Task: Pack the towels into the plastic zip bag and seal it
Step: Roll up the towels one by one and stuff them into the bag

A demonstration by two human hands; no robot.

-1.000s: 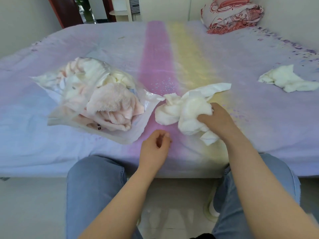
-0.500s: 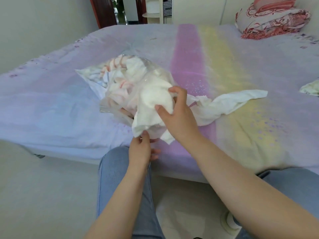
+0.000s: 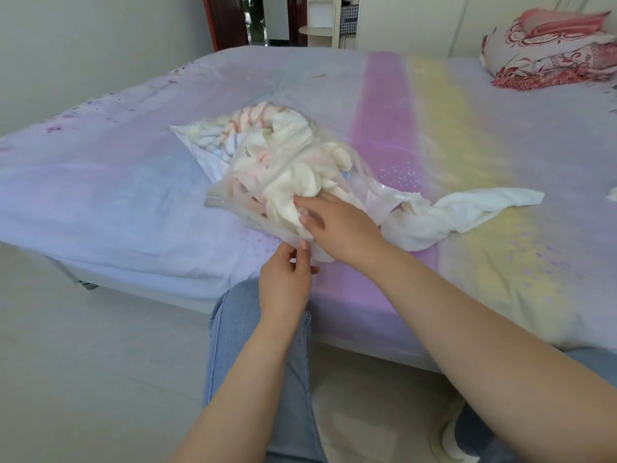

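Note:
A clear plastic zip bag [image 3: 230,195] lies on the bed, stuffed with white, pink and striped towels. My left hand [image 3: 283,282] pinches the bag's near open edge. My right hand [image 3: 337,225] is at the bag's mouth, gripping a white towel [image 3: 300,188] whose front part sits inside the bag. The rest of that white towel trails out to the right across the sheet [image 3: 467,208].
The bed [image 3: 100,202] has a pastel sheet with pink and yellow stripes. Folded patterned bedding [image 3: 551,48] lies at the far right corner. A scrap of another white cloth [image 3: 612,194] shows at the right edge. My knees in jeans are below, over a tiled floor.
My right hand has carried the white towel from the bed to the bag and pushed it into the mouth. My left hand has taken hold of the bag's edge. The view shifted left.

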